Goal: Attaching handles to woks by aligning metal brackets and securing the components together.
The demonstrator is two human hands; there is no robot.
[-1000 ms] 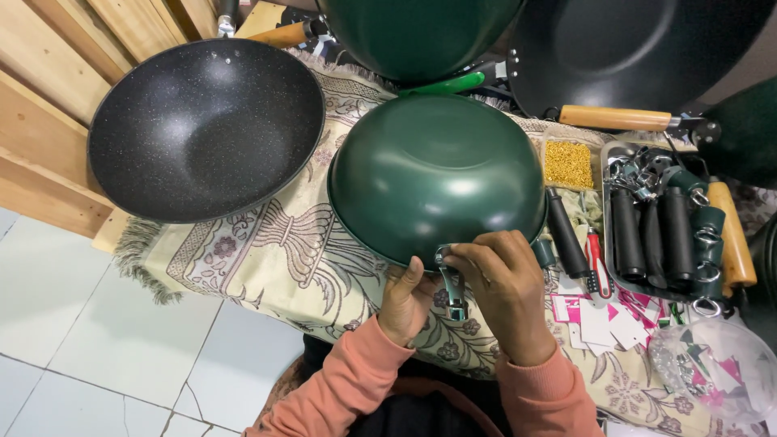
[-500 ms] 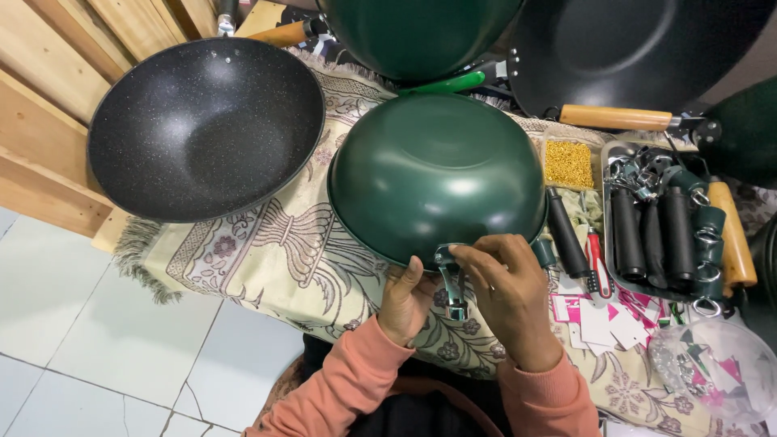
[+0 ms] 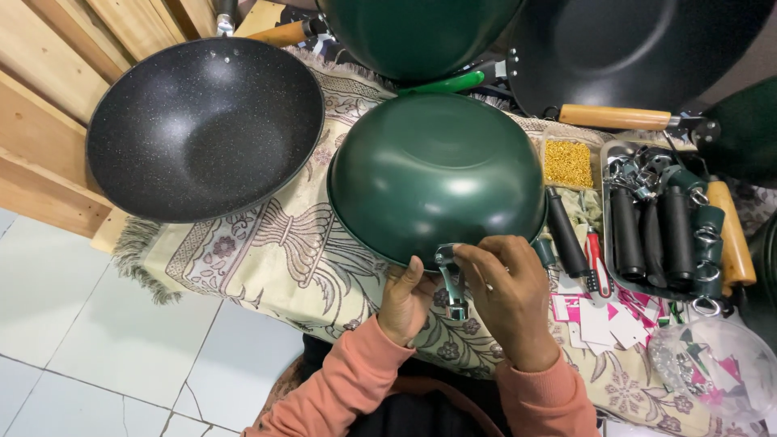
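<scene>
Landmark: the upturned green wok [image 3: 437, 174], dome up on the patterned cloth [image 3: 267, 259].

Nearest, at the wok's near rim: a metal handle bracket [image 3: 450, 279] sticks out from the rim toward the person. Left hand [image 3: 405, 299] sits just left of the bracket, fingers curled, thumb up against the rim beside it, seemingly steadying the pan. Right hand [image 3: 506, 295] is just right of it, fingertips pinched on the bracket's top end where it meets the rim. Can't tell if a screw or small tool is between the fingers.

Progress, as a judgement: bracket looks seated at the rim and is being fixed or adjusted; no grip fitted on it yet, so the bare bracket stage is about done and the handle is left.

Right of the wok: a loose black handle grip [image 3: 565, 243] and a red-handled tool [image 3: 596, 259] just beside the rim, white and pink paper tags [image 3: 595, 316] near them. Further right, a metal tray [image 3: 609, 162] of black grips, green collars and metal rings, a wooden handle along its far side.

Just beyond the wok's right edge: small tub of yellow bits [image 3: 568, 163].

Left of the wok: black speckled wok [image 3: 202, 129], bowl up, finished-looking, well apart from the hands.

Far side: another green pan [image 3: 413, 32] and a dark pan with wooden handle [image 3: 631, 57].
</scene>
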